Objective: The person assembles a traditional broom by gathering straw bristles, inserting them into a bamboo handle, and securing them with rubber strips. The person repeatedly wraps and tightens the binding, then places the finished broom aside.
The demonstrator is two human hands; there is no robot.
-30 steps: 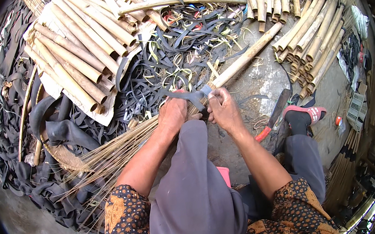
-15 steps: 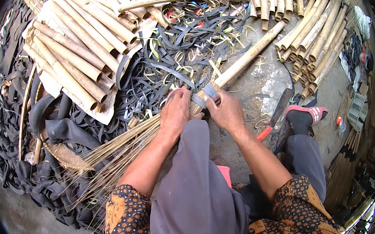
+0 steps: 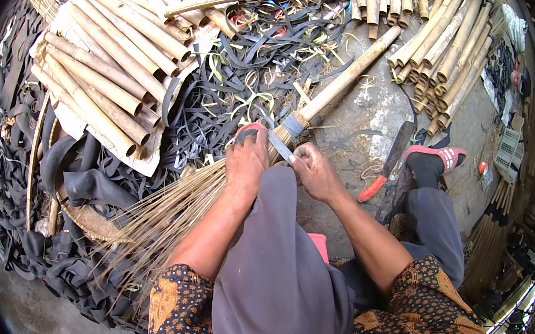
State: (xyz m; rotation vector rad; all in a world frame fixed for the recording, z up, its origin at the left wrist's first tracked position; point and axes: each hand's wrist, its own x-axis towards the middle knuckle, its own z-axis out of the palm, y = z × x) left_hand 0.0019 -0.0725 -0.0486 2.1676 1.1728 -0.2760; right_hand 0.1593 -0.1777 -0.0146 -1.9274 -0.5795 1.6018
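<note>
A stick broom lies slantwise before me, its thin bristles [image 3: 172, 210] fanning to the lower left and its bamboo handle [image 3: 356, 71] pointing to the upper right. A grey rubber band [image 3: 292, 125] wraps the bristles where they meet the handle. My left hand [image 3: 247, 163] is closed over the bristles just below that binding, its fingertips partly hidden. Between finger and thumb, my right hand [image 3: 317, 172] pinches the end of a grey rubber strip [image 3: 280, 146], which runs across the bristles. A pink sandal [image 3: 250, 129] shows beyond my left hand.
A knife [image 3: 373, 188] with a red handle lies right of my right hand, near my other sandal [image 3: 442, 157]. Cut bamboo tubes [image 3: 100, 74] are piled at the upper left, finished-looking brooms [image 3: 452, 58] at the right. Black rubber strips [image 3: 220, 112] litter the floor.
My right hand has moved slightly down from the binding, drawing the rubber strip taut toward me. My left hand has shifted a little lower along the bristles.
</note>
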